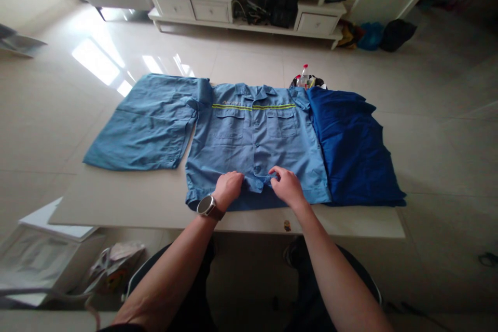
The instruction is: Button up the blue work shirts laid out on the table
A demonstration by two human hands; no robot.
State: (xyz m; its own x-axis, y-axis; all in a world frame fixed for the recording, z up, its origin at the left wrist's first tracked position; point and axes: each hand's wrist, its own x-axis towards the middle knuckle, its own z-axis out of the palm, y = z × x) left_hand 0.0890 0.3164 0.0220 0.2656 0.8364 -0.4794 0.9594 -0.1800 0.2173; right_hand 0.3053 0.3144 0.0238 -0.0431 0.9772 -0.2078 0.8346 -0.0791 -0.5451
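A light blue work shirt (pixel 252 135) with a yellow chest stripe lies face up on the table (pixel 155 207), collar away from me. My left hand (pixel 227 189), with a watch on its wrist, is closed on the shirt's lower front by the button line. My right hand (pixel 286 184) pinches the shirt's bottom front edge just right of the buttons. Both hands sit near the hem, a short gap between them.
A light blue garment (pixel 148 124) lies flat to the shirt's left and a dark blue garment (pixel 354 145) to its right. A bottle (pixel 303 77) stands behind the shirt. A white low cabinet (pixel 249 5) stands beyond. A white box (pixel 42 254) sits at lower left.
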